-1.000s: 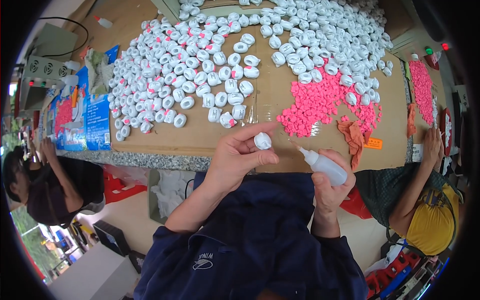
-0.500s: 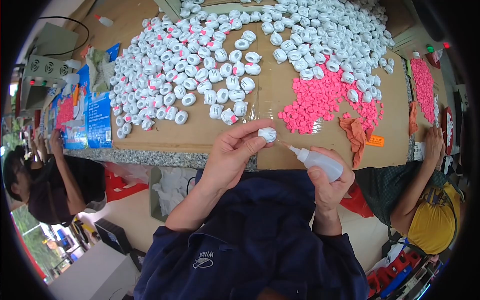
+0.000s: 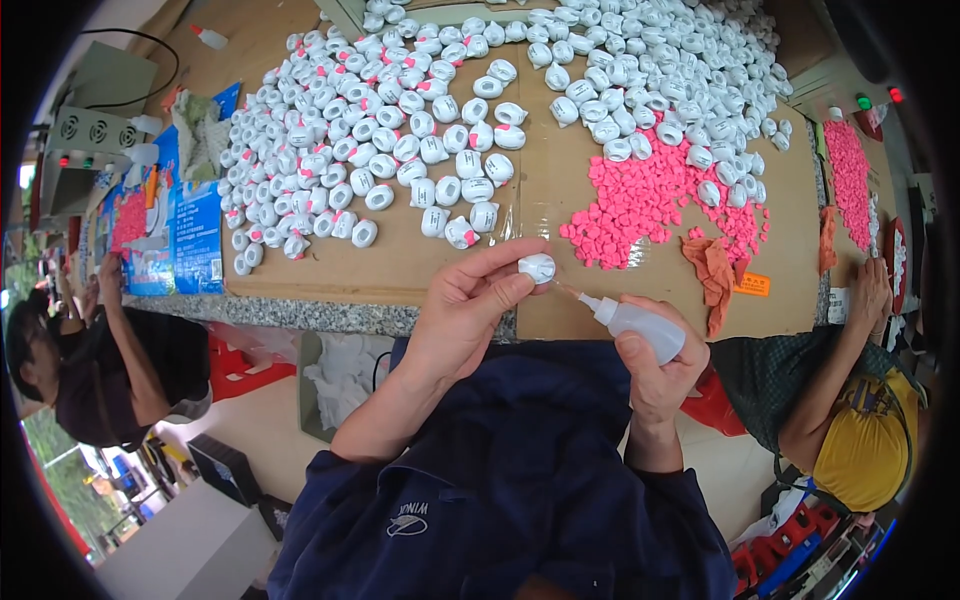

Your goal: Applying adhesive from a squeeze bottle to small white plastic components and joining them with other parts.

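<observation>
White cap piece (image 3: 537, 267) sits pinched between thumb and forefinger of the left hand (image 3: 470, 310), just over the near edge of the cardboard sheet (image 3: 400, 270) on the bench. Left fingers clamped on it, other fingers curled loose. Right hand (image 3: 655, 365) is wrapped tight around a small squeeze bottle (image 3: 640, 325), fingers closed on its body, thin nozzle aimed left with the tip at or just short of the piece; cannot tell if it touches. Beyond the piece, further up the cardboard sheet, a big spread of white pieces (image 3: 400, 150), many showing a pink insert, laid out loosely side by side. Right of that on the cardboard sheet, a pink heap of small parts (image 3: 640, 205) with more white pieces past and around it. Orange rag (image 3: 712, 270) lies at the right end of the cardboard sheet, just beside the pink heap. Progress judgement: a lot looks done already given how many white pieces carry pink, but the pink heap is still large, so plenty left; the current piece seems to be at the glue-dab step. Another person (image 3: 850, 400) works at the right of the bench, another one (image 3: 90, 370) at the left.
</observation>
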A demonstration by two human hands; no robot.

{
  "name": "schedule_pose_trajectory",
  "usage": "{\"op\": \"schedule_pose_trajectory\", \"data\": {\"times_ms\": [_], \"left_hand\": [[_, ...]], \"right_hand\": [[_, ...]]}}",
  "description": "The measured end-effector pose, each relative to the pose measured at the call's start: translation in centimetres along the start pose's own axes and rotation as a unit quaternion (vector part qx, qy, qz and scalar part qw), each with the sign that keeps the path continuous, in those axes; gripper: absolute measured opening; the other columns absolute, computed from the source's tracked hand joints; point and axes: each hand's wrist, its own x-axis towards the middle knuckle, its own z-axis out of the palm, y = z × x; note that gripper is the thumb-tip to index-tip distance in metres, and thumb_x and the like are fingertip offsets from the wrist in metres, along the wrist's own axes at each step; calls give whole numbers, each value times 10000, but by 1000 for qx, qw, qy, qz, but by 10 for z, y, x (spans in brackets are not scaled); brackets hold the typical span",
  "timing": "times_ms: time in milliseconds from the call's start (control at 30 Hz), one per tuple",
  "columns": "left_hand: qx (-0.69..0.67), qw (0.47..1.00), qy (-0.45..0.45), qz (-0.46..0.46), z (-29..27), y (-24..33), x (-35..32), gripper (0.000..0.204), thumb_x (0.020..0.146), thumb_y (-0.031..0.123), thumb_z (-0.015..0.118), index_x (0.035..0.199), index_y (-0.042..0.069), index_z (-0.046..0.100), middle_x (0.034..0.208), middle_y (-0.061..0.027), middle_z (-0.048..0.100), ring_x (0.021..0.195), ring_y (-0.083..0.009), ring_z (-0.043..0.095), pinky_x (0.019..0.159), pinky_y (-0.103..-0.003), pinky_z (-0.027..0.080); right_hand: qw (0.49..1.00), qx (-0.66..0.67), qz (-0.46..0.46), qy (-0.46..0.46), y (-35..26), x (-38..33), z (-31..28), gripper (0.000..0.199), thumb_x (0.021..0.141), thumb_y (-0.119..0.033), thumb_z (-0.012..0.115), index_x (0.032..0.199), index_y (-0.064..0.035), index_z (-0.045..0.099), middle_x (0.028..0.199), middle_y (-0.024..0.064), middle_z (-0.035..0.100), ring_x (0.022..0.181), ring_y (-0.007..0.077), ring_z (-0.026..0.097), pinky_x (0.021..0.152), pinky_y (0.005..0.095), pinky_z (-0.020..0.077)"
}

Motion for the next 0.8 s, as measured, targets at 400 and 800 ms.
{"op": "schedule_pose_trajectory", "data": {"times_ms": [400, 800], "left_hand": [[-14, 1000, -1, -7, 1, -1, -2, 314, 861, 52, 564, 1170, 1, 534, 1122, -100, 582, 1018, -194, 572, 892, -321, 462], [-28, 1000, 5, -7, 1, 0, -2, 318, 857, 48, 568, 1169, 2, 535, 1124, -103, 579, 1019, -188, 569, 876, -314, 468]], "right_hand": [[1000, 10, -8, 14, -2, 2, 2, 361, 741, -197, 711, 960, 75, 620, 802, 55, 612, 702, 89, 539, 638, 198, 414], [1000, 14, -5, 16, 0, 2, -2, 296, 715, -75, 712, 971, 52, 635, 743, 55, 607, 656, 95, 551, 587, 205, 416]]}}
